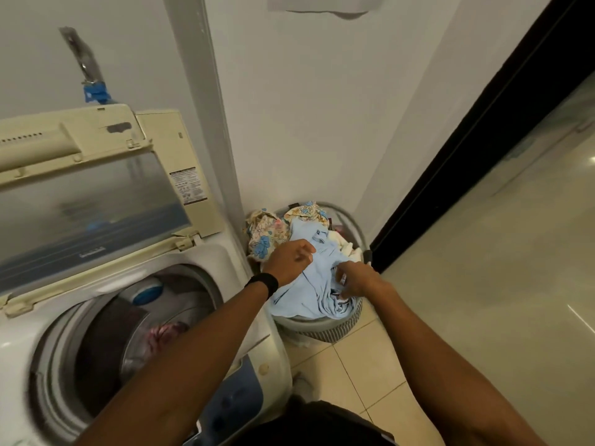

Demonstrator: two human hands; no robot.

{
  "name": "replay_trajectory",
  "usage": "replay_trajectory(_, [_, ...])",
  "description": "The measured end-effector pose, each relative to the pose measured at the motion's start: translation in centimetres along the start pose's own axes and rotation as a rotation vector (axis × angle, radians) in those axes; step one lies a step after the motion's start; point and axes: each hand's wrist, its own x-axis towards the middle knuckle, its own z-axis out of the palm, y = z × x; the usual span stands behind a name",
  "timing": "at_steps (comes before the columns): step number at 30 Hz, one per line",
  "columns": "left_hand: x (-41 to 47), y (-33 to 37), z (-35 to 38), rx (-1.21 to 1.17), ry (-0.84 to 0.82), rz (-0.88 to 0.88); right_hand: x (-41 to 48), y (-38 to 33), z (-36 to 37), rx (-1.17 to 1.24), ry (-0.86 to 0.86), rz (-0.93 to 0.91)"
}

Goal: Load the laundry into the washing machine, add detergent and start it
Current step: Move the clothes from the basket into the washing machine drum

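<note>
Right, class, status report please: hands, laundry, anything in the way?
Left hand and right hand both gripping light blue garment, atop basket. Washer lid up, some clothes in drum. Nothing seen blocking the opening.

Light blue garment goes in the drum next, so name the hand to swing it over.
Left, probably. The left hand and right hand both grip the light blue garment, but the left is nearer the open washing machine drum.

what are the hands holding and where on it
Both grip the light blue garment in the basket: the left hand bunches cloth near its top, the right hand pinches a fold on its right side.
</note>
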Motion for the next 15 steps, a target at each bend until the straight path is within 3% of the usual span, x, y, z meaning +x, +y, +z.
replay_trajectory(8, [1.5, 2.4, 1.2, -0.027, -0.210, 0.020, 0.6, 0.4, -5.4, 0.660, 0.154, -0.070])
replay_trajectory(13, [2.6, 4.9, -0.6, -0.118, 0.039, 0.081, 0.1, -1.2, -10.6, 1.417, 0.246, -0.072])
replay_trajectory(15, [3.0, 6.4, -2.2, -0.181, 0.173, 0.109, -0.3, -1.9, -12.6, 1.533, 0.321, -0.154])
